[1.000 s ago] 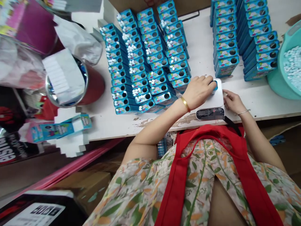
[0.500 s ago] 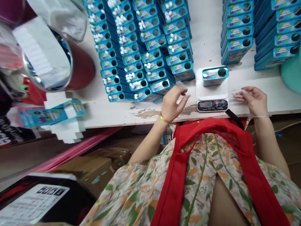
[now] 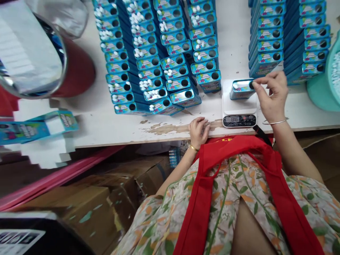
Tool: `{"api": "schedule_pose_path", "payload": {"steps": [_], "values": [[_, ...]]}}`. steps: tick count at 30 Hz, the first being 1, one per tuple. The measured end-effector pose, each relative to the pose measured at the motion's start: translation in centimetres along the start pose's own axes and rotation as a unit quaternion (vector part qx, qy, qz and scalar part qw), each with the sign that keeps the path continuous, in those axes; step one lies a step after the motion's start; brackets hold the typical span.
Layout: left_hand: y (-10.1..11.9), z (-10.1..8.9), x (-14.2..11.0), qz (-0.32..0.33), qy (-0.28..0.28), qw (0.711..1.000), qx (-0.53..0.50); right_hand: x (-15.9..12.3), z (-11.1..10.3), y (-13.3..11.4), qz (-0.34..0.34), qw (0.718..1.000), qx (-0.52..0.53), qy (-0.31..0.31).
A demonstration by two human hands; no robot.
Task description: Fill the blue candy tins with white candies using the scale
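A small blue candy tin [image 3: 242, 88] stands upright on a white kitchen scale [image 3: 239, 108], whose display is lit. My right hand [image 3: 273, 95] is closed in a pinch, thumb and forefinger meeting at the round hole on the right end of the tin's top. Whatever those fingertips hold, if anything, is too small to make out. To the left of the scale, my left hand [image 3: 198, 134] rests at the table's front edge, holding nothing, with its fingers loosely curled and the thumb apart.
Rows of blue tins [image 3: 148, 63], many with white candies on top, stand left of the scale. More tins [image 3: 267, 58] stand behind it to the right. A turquoise tub [image 3: 318, 88] of candies is at far right, a red bucket [image 3: 79, 67] at left.
My left hand let go of the tin, leaving it on the scale, and drew back to the table edge. My right hand moved from beside the scale up to the tin's top.
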State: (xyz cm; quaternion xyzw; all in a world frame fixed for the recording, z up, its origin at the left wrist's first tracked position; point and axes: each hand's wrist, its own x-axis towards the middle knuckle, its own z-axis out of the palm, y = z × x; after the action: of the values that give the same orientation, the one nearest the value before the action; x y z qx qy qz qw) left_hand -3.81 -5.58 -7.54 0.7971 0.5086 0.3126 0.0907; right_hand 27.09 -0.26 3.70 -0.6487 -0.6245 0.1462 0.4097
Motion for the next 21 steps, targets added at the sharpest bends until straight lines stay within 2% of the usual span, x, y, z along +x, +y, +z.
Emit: {"api": "schedule_pose_path", "payload": {"steps": [2,5,8,11,14,16,19,21], "values": [[0.8,-0.6,1.9,0.008,0.009,1.0,-0.01,0.0,0.4,0.3,-0.006,1.0,-0.013,0.02],[2.9,-1.7,6.1,0.045,-0.004,0.999,-0.016,-0.4,0.1,0.5,-0.011,0.996,0.0,0.088],[5.2,-2.0,10.5,0.096,-0.052,0.994,-0.013,-1.4,-1.1,1.3,-0.005,0.989,0.019,0.143],[6.9,-1.7,13.0,0.138,-0.082,0.987,-0.014,-3.0,-2.9,3.3,0.044,0.985,0.0,0.168],[7.7,-0.9,13.7,0.166,-0.089,0.982,-0.03,-4.2,-5.9,6.4,0.097,0.975,-0.026,0.2],[8.1,-0.2,13.9,0.177,-0.088,0.979,-0.039,-4.1,-8.9,9.0,0.112,0.965,-0.043,0.235],[9.0,0.7,14.6,0.203,-0.08,0.975,-0.044,-2.0,-14.2,13.4,0.113,0.952,-0.094,0.27],[9.6,1.0,15.2,0.217,-0.081,0.972,-0.046,0.4,-17.0,16.7,0.15,0.948,-0.16,0.232]]}}
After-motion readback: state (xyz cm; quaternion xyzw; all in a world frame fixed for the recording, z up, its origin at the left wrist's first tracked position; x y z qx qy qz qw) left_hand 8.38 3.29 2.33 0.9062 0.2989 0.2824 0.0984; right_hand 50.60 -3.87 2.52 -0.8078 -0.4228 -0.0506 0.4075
